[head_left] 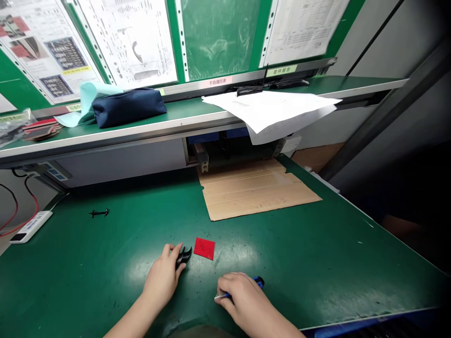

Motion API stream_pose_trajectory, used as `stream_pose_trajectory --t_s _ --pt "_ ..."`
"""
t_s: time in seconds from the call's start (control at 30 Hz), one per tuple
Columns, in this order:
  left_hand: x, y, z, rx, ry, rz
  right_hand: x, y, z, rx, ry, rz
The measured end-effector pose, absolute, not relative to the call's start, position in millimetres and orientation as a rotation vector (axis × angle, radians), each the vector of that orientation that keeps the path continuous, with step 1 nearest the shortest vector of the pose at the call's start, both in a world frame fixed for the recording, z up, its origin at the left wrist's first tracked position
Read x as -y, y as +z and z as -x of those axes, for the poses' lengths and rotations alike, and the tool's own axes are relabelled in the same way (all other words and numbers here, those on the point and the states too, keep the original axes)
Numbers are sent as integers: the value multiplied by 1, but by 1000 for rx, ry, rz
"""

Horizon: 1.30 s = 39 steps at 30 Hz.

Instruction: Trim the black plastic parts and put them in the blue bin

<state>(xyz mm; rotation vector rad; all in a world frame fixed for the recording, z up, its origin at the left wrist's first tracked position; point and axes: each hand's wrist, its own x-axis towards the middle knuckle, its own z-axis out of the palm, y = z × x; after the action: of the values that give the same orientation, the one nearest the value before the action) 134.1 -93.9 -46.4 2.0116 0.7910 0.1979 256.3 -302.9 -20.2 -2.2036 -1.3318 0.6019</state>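
Small black plastic part [183,256] lies on the green bench mat [105,263], pinched at the fingertips of the left hand [162,278]. Red square pad [204,248] sits just beside it. Right hand [243,300] is closed around a blue-handled tool [259,281], resting nearby. Cardboard sheet [253,190] lies beyond.

The right hand [243,300] hides most of the blue-handled tool [259,281] (its tip barely shows); sheet print [134,42] blurs.

Square pad [204,248] lies on the mat [317,253], just right of the comb [183,256]; cardboard [255,190] behind.
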Motion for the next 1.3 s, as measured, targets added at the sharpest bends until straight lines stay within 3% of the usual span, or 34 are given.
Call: stream_pose_trajectory --t_s 0.23,0.47,0.8,1.13,1.3 --pt "111 -37 -132 -696 166 -1975 303 -12 -247 1143 657 1997" --pt "168 7 -104 -719 440 -792 297 -4 -229 1231 391 1867" --pt "182 25 -85 -734 546 -838 296 11 -224 1380 55 2020" --pt "184 26 -87 -746 571 -929 299 7 -229 1436 163 2014" --pt "186 22 -84 -741 521 -851 299 10 -235 1396 591 1681"
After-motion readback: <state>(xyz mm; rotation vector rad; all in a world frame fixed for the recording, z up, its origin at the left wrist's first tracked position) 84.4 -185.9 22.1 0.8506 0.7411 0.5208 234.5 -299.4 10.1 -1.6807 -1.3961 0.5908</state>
